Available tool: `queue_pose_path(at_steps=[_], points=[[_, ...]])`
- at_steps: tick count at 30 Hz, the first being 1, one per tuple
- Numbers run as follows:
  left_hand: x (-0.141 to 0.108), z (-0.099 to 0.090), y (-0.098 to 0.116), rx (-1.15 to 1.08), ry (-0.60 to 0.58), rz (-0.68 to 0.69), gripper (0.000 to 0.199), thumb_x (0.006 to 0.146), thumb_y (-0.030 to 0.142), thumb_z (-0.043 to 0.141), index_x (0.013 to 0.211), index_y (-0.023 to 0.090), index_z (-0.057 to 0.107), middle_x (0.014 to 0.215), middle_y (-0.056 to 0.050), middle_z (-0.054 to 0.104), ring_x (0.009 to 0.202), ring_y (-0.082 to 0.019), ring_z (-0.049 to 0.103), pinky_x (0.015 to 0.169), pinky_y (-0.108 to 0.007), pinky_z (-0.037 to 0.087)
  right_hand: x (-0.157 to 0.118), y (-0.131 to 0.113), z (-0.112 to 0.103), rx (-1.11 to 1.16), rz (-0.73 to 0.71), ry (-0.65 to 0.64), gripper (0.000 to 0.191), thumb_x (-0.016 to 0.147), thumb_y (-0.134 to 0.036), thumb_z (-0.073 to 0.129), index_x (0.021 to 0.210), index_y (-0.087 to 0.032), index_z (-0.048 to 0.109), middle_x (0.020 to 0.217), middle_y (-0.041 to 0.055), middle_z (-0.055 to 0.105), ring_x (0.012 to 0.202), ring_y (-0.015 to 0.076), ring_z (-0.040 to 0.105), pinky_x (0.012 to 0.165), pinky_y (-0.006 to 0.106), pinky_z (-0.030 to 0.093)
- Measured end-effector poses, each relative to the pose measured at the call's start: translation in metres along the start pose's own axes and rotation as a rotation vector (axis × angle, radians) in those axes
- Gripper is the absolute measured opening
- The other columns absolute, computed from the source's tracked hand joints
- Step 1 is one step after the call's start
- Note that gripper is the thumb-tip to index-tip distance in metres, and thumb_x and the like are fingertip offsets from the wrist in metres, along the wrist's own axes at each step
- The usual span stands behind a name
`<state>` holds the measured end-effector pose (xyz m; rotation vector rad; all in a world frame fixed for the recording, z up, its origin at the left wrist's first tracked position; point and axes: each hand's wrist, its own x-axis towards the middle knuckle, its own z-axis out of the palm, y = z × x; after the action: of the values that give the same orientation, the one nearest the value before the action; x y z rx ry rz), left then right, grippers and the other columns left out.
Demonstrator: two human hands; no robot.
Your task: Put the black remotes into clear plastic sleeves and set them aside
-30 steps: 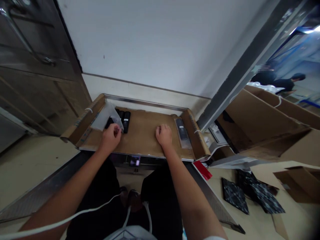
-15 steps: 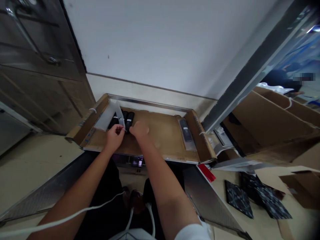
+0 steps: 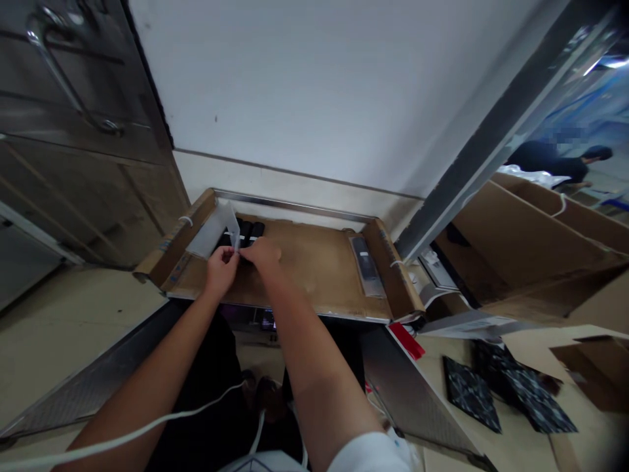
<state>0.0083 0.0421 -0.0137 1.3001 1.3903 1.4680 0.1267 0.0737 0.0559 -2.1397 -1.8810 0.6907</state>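
My left hand [image 3: 222,265] pinches the near edge of a clear plastic bag [image 3: 231,223] that stands up from the tray. Right beside it, the fingertips of my right hand [image 3: 261,252] are closed at the same edge of that bag. Just behind my hands lie several black, rounded items with white labels [image 3: 255,232], side by side; their kind I cannot make out. More clear bags [image 3: 205,237] lie flat at the tray's left end. A labelled black item in a clear bag [image 3: 364,262] rests at the right end.
The cardboard tray [image 3: 314,262] has raised sides and stands against a white wall [image 3: 304,98]. To the right is a large open carton [image 3: 521,255]. Dark patterned pieces [image 3: 472,393] lie on the floor. A white cable [image 3: 162,416] crosses my left arm. Another person [image 3: 555,160] is at far right.
My right hand has moved left to meet the left hand at the bag's edge. The bag now stands more upright, and the view has shifted slightly.
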Motion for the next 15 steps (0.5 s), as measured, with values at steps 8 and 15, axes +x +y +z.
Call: queue_pose_path(at_steps=[8,15], points=[[-0.004,0.001,0.003,0.075,0.005,0.087,0.028,0.077,0.045,0.062,0.087,0.018,0.062,0.078,-0.002,0.064,0.07,-0.016,0.058,0.068,-0.027,0.047,-0.006,0.044,-0.012,0.002,0.047,0.152,0.037,0.08,-0.039,0.065,0.102,-0.011,0.073,0.105,0.0223,0.072,0.102,0.0339,0.069,0.083,0.042,0.055],[-0.011,0.011,0.01,0.316,-0.096,0.349,0.021,0.086,0.036,0.056,0.088,0.019,0.067,0.087,-0.006,0.068,0.076,-0.019,0.061,0.076,-0.031,0.048,-0.05,0.156,-0.022,0.906,0.03,0.202,0.022,0.071,-0.031,0.059,0.088,-0.019,0.055,0.074,0.0034,0.067,0.066,0.0179,0.068,0.06,0.03,0.057]])
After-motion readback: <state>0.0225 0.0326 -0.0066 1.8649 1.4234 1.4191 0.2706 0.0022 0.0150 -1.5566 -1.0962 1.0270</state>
